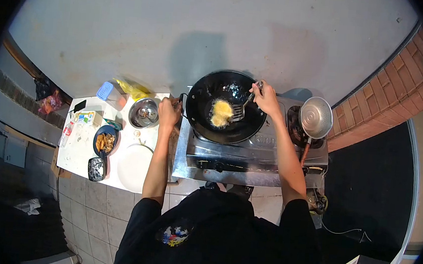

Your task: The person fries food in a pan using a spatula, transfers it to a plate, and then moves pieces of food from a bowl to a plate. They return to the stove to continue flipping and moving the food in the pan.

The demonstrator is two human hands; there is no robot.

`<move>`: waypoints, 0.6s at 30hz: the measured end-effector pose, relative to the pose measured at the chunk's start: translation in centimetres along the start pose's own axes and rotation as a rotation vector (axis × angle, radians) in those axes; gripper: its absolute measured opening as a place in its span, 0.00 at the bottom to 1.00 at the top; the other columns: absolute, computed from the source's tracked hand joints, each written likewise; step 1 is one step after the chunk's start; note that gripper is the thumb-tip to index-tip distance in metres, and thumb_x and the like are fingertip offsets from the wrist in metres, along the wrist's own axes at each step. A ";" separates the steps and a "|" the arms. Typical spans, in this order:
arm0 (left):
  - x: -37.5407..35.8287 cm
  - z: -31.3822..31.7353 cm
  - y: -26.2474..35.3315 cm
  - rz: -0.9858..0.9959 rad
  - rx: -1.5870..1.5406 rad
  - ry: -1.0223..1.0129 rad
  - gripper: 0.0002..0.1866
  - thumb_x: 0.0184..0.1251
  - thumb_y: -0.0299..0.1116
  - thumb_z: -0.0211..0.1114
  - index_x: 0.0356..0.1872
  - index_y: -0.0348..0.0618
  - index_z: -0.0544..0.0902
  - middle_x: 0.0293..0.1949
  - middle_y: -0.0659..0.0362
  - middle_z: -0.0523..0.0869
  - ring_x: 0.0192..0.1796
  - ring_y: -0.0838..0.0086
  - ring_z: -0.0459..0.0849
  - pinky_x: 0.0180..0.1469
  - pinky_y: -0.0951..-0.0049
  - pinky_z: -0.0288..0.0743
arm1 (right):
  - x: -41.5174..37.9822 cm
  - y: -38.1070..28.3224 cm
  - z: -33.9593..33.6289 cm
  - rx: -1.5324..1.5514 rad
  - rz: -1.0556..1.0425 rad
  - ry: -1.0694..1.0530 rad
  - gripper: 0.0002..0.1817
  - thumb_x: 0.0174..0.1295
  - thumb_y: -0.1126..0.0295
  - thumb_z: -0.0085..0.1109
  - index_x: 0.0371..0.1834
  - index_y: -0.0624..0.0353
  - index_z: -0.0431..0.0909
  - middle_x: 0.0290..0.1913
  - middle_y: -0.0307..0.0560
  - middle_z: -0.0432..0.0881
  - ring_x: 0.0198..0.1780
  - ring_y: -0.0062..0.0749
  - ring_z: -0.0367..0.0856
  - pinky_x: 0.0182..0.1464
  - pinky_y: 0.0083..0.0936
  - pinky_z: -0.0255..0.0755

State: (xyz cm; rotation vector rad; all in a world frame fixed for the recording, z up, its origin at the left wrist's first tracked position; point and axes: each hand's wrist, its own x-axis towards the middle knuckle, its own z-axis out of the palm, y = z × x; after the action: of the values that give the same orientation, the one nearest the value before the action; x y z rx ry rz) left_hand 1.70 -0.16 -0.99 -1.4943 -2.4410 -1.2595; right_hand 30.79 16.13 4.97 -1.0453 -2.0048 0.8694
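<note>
A black wok (199, 126) stands on the left burner of a metal gas stove (249, 152). Yellow food (221, 114), perhaps egg, lies in the shiny bottom of the wok. My right hand (265, 99) is closed round the handle of a slotted spatula (238, 113), whose blade touches the right edge of the food. At the wok's left side, my left hand (169, 113) is closed at the loop handle (183, 103); its exact finger grip is partly hidden.
A saucepan (315, 118) sits on the right burner, its handle pointing toward me. On the white table (83, 154) at left are a metal bowl (144, 113), a dark plate of fried food (105, 141), a white plate (135, 167), a blue-lidded container (111, 94) and a small black container (97, 169).
</note>
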 end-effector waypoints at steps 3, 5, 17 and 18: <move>-0.1 -0.3 0.3 0.037 0.035 -0.003 0.12 0.53 0.30 0.70 0.39 0.38 0.86 0.32 0.44 0.86 0.38 0.52 0.85 0.43 0.59 0.77 | -0.9 0.3 0.3 0.063 0.056 0.029 0.13 0.67 0.67 0.52 0.35 0.70 0.73 0.30 0.56 0.84 0.31 0.40 0.83 0.36 0.33 0.72; -0.1 -0.7 0.7 0.001 0.006 -0.044 0.13 0.54 0.31 0.70 0.40 0.37 0.86 0.31 0.45 0.85 0.36 0.51 0.85 0.42 0.59 0.77 | -1.4 0.9 0.8 0.102 0.040 0.091 0.13 0.67 0.67 0.53 0.34 0.69 0.74 0.30 0.56 0.84 0.30 0.37 0.82 0.36 0.31 0.72; -0.1 -2.7 2.2 -0.102 0.048 -0.023 0.17 0.56 0.38 0.70 0.43 0.39 0.86 0.27 0.48 0.85 0.31 0.58 0.85 0.38 0.63 0.76 | -2.1 -0.7 1.5 -0.035 -0.081 0.208 0.12 0.64 0.67 0.56 0.33 0.68 0.73 0.27 0.63 0.79 0.33 0.60 0.79 0.34 0.41 0.71; -0.1 -3.0 2.5 -0.100 0.048 -0.024 0.17 0.56 0.38 0.70 0.43 0.39 0.86 0.27 0.48 0.85 0.31 0.58 0.85 0.38 0.63 0.76 | -1.7 -1.0 1.5 -0.053 -0.085 0.186 0.12 0.63 0.67 0.57 0.32 0.69 0.72 0.26 0.65 0.77 0.35 0.65 0.76 0.33 0.45 0.69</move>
State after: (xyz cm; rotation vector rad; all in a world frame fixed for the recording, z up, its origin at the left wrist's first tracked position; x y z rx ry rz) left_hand 2.51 -1.56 2.60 -1.4008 -2.5712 -1.1961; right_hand 29.90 13.81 4.53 -1.0231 -1.9092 0.6530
